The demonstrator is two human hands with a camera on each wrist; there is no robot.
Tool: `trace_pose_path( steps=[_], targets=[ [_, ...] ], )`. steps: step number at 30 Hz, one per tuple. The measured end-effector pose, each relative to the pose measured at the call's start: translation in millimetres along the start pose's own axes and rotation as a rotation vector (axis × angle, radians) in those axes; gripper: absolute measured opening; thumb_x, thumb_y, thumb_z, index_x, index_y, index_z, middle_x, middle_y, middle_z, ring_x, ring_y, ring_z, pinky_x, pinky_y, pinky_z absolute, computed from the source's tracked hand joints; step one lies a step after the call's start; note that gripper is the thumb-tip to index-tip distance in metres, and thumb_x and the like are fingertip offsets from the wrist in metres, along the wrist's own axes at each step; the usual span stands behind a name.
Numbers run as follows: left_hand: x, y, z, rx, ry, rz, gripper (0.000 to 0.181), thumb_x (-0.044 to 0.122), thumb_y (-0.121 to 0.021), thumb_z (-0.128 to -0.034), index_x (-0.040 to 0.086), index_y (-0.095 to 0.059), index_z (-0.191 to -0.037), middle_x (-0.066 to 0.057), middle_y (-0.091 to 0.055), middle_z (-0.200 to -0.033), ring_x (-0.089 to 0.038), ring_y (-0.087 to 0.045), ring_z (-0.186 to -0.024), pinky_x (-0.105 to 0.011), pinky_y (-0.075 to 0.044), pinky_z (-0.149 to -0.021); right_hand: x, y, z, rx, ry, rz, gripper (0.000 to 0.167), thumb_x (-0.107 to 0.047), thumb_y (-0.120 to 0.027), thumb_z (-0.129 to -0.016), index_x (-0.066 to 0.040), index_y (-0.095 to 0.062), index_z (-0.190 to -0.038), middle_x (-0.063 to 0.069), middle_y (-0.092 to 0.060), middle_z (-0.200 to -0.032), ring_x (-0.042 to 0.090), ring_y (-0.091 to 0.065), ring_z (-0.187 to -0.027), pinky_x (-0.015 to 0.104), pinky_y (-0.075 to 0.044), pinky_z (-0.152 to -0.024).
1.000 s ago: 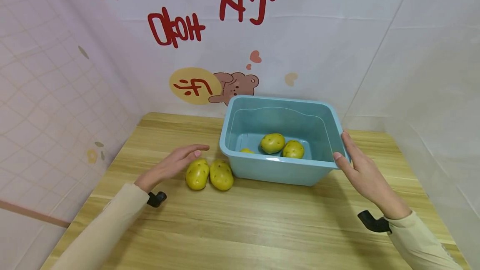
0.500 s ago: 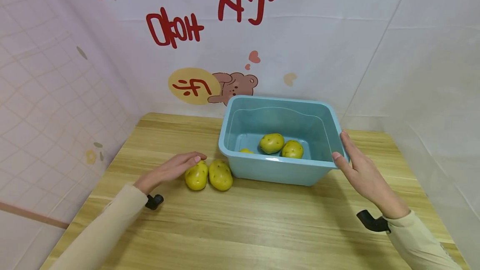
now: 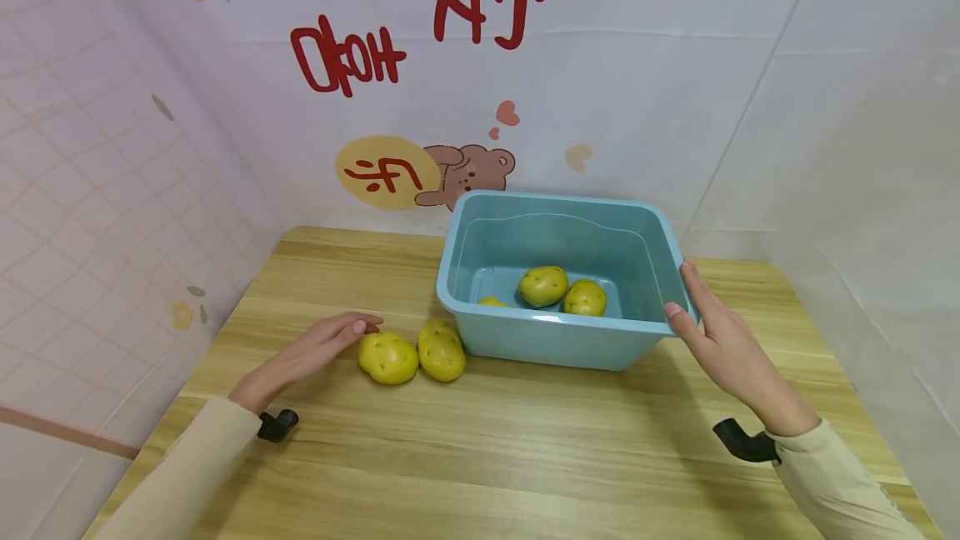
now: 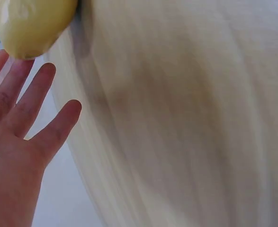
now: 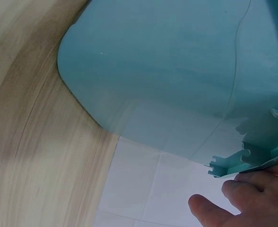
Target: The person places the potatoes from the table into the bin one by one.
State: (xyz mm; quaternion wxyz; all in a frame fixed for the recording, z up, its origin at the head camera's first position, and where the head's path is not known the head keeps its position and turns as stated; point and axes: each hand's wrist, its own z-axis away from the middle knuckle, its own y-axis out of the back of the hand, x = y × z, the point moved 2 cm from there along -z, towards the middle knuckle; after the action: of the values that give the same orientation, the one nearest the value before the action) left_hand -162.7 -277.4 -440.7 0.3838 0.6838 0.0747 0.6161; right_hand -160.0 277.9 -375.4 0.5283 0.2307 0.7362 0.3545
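Two yellow potatoes lie on the table just left of a light blue plastic bin [image 3: 547,344]. My left hand [image 3: 315,348] is beside the left potato [image 3: 390,358], fingers extended at its far left end. In the left wrist view the fingers [image 4: 32,99] are spread, with a potato [image 4: 37,26] just past their tips; whether they touch it is unclear. The other potato [image 3: 442,350] lies against or very near the bin. My right hand [image 3: 731,348] holds the bin's right front corner by the rim; the right wrist view has its fingers [image 5: 245,194] at the rim's outer edge.
Inside the bin are two potatoes in plain view, one farther back [image 3: 543,286] and one to its right [image 3: 585,298]. A third [image 3: 492,302] is mostly hidden by the front wall. The wooden table [image 3: 495,448] meets a printed white wall covering [image 3: 615,90] behind the bin.
My left hand has drawn back to the left and toward me. The left potato has turned sideways and shifted slightly left. The right hand and the bin stay in place.
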Motion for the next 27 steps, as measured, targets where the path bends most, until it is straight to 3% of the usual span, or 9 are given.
trace_pose_path(
  steps=[5, 9, 14, 19, 22, 27],
  targets=[
    [-7.2, -0.9, 4.1, 0.025, -0.022, -0.035, 0.045, 0.028, -0.037, -0.1142, 0.000, -0.058, -0.142, -0.016, -0.066, -0.131, -0.036, -0.059, -0.125, -0.059, -0.043, -0.106, -0.2, 0.5, -0.2, 0.002, -0.005, 0.003, 0.073, -0.032, -0.048, -0.111, -0.019, -0.004, -0.167, 0.010, -0.006, -0.173, 0.051, -0.014, -0.153, 0.073, -0.017, -0.116],
    [-12.1, -2.6, 2.7, 0.047, -0.047, -0.047, 0.042, 0.027, -0.046, -0.1117, 0.003, -0.059, -0.143, -0.016, -0.059, -0.142, -0.037, -0.055, -0.131, -0.062, -0.041, -0.108, 0.8, -0.7, 0.1, 0.007, 0.012, 0.006, 0.072, -0.031, -0.047, -0.111, -0.017, -0.005, -0.167, 0.011, -0.006, -0.173, 0.051, -0.014, -0.153, 0.073, -0.016, -0.116],
    [-13.2, -8.3, -2.8, -0.012, -0.060, 0.003, 0.049, 0.026, -0.060, -0.1056, 0.003, -0.053, -0.148, -0.017, -0.054, -0.150, -0.042, -0.049, -0.138, -0.064, -0.037, -0.112, 1.2, -1.4, 0.4, 0.006, 0.020, 0.001, 0.072, -0.030, -0.047, -0.111, -0.014, -0.005, -0.167, 0.012, -0.006, -0.173, 0.052, -0.014, -0.153, 0.073, -0.016, -0.116],
    [-10.5, -15.2, -7.0, -0.064, -0.047, 0.046, 0.064, 0.028, -0.073, -0.0973, 0.004, -0.049, -0.151, -0.015, -0.053, -0.152, -0.041, -0.046, -0.141, -0.064, -0.033, -0.114, 1.1, -0.5, 0.8, 0.004, -0.001, 0.002, 0.072, -0.031, -0.048, -0.111, -0.018, -0.005, -0.167, 0.010, -0.006, -0.173, 0.048, -0.014, -0.154, 0.069, -0.016, -0.119],
    [-11.0, -18.0, -7.8, -0.077, -0.037, 0.048, 0.072, 0.029, -0.078, -0.0930, 0.006, -0.047, -0.153, -0.013, -0.053, -0.153, -0.038, -0.046, -0.141, -0.061, -0.033, -0.115, 0.2, 0.0, 0.9, 0.001, -0.006, -0.002, 0.073, -0.031, -0.049, -0.111, -0.018, -0.005, -0.167, 0.010, -0.006, -0.173, 0.049, -0.014, -0.154, 0.069, -0.016, -0.118],
    [-12.4, -21.1, -8.7, -0.094, -0.039, 0.063, 0.075, 0.028, -0.082, -0.0898, 0.006, -0.048, -0.152, -0.011, -0.055, -0.150, -0.034, -0.050, -0.136, -0.043, -0.039, -0.114, 0.4, -0.3, 0.2, 0.003, -0.011, 0.002, 0.073, -0.032, -0.048, -0.111, -0.020, -0.005, -0.168, 0.011, -0.006, -0.173, 0.051, -0.015, -0.153, 0.073, -0.017, -0.116]
  ],
)
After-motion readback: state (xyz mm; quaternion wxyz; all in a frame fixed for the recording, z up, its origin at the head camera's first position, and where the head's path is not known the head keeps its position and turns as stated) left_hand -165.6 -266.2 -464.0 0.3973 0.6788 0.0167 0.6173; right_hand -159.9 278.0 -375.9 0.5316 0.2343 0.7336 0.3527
